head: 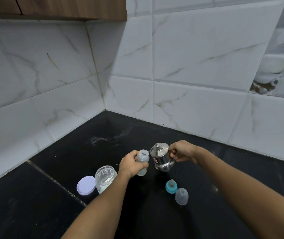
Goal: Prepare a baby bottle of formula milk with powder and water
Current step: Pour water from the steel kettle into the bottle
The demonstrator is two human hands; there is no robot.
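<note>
Writing: pink sticker on the steel pot (162, 158), too small to read.
Left hand (131, 165): fingers curled round the open baby bottle (143, 156), which is held upright.
Right hand (181, 150): fingers grip the pot's handle, with the spout tilted just beside the bottle mouth.
Jar (105, 178): open, beside the left wrist, holds white powder.
Bottle contents: cannot tell.

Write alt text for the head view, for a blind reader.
A person's left hand holds an open baby bottle while the right hand tilts a steel jug toward it above a black counter. An open jar, lid, teat and cap sit nearby.
</note>
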